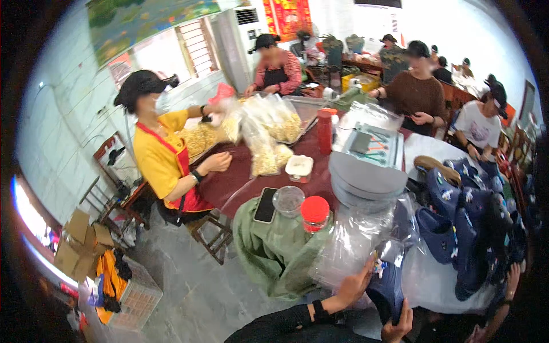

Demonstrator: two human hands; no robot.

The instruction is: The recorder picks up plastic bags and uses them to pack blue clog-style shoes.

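A navy clog (387, 287) with small charms on its upper is between my two hands, its toe pointing away from me. My right hand (400, 323) closes around its heel end. Along the clog's left side lies my left hand (355, 282), fingers bent against its upper near the charms. Clear plastic bags (350, 243) are spread beyond and left of the clog, and shiny plastic shows at its toe; whether the toe is inside a bag I cannot tell.
Several navy clogs (441, 234) are heaped at right, where another person's hand (513, 279) reaches in. Ahead stand a grey bin (366, 177), a red-lidded jar (315, 214), a phone (265, 205) and a clear tub (289, 201). A person in yellow (157, 151) handles filled bags (260, 137).
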